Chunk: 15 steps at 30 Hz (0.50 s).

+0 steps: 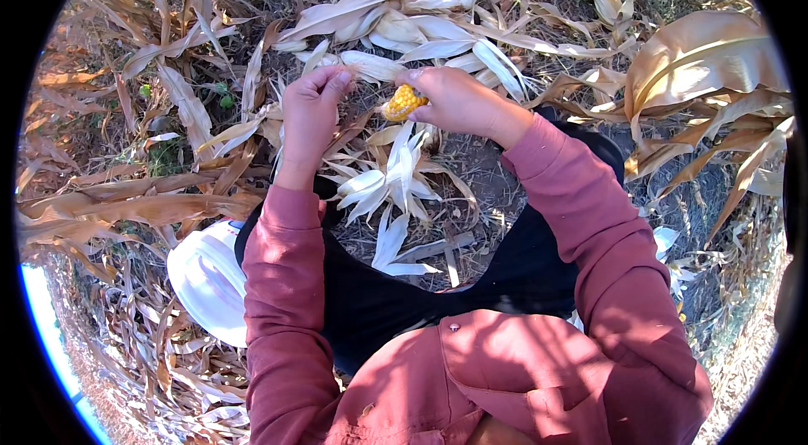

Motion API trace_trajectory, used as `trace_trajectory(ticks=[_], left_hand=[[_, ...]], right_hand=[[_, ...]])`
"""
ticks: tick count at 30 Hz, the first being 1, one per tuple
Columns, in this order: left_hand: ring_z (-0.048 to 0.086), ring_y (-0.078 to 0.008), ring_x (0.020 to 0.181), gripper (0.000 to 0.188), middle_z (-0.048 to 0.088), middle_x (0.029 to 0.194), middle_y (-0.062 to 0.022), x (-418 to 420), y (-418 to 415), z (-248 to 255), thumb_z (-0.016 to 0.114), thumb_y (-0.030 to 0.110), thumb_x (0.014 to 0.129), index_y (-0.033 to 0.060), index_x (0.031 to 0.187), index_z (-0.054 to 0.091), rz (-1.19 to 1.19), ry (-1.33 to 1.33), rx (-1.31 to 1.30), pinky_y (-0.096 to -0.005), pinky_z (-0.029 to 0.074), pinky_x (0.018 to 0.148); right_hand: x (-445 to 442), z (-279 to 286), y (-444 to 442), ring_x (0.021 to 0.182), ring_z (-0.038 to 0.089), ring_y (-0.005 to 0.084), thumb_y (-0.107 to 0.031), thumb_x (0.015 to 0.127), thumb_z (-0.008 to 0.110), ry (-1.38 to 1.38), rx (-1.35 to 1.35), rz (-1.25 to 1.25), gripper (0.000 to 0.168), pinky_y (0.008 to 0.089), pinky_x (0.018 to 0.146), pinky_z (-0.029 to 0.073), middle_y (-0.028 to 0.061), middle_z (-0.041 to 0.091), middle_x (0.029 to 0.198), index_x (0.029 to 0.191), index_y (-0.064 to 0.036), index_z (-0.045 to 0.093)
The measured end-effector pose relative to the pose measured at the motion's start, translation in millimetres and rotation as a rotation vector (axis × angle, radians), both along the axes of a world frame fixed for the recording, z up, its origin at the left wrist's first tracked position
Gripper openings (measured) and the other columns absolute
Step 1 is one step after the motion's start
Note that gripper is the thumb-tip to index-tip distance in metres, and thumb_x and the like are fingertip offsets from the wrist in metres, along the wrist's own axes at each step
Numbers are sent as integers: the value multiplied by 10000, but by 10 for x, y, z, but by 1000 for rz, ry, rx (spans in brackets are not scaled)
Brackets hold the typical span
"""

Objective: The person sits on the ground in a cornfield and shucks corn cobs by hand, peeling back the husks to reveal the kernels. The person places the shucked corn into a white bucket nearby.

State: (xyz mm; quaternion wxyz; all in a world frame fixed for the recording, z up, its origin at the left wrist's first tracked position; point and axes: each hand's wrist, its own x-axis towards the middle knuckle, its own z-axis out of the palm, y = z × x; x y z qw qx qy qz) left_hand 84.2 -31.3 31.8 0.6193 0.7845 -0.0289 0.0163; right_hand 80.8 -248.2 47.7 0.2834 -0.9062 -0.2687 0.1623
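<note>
A yellow ear of corn (404,103), bared of its husk at the visible end, is gripped in my right hand (451,97). The rest of the ear is hidden behind my fingers. To the left of it, my left hand (315,101) has its thumb pressed to the curled fingers. Fine brownish corn silk (355,73) shows at that thumb tip, apart from the ear. Below both hands, peeled pale husks (398,173) lie on the ground between my legs. Beyond the hands is a pile of ears in dry husks (398,31).
A white plastic bucket (208,284) stands by my leg on the left. Dry corn leaves and stalks (151,208) crowd the left side. A broad brown leaf (707,56) arches in from the right. Bare soil with straw (480,176) shows between my legs.
</note>
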Motion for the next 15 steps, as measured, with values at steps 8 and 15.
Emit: trace_trajectory(ticks=[8, 15], left_hand=[[600, -340, 920, 454, 641, 959, -158, -119, 252, -95, 637, 164, 774, 113, 1216, 546, -480, 146, 1021, -410, 475, 803], [561, -344, 1032, 440, 596, 1106, -190, 85, 205, -54, 612, 169, 799, 92, 1225, 535, -460, 23, 937, -408, 438, 895]], right_hand=[[10, -1, 26, 976, 589, 317, -172, 743, 699, -23, -4, -29, 473, 374, 850, 461, 179, 616, 1032, 1167, -36, 539], [-140, 51, -218, 903, 620, 318, -237, 724, 698, -100, 192, -200, 460, 378, 811, 478, 181, 637, 953, 1120, -36, 573]])
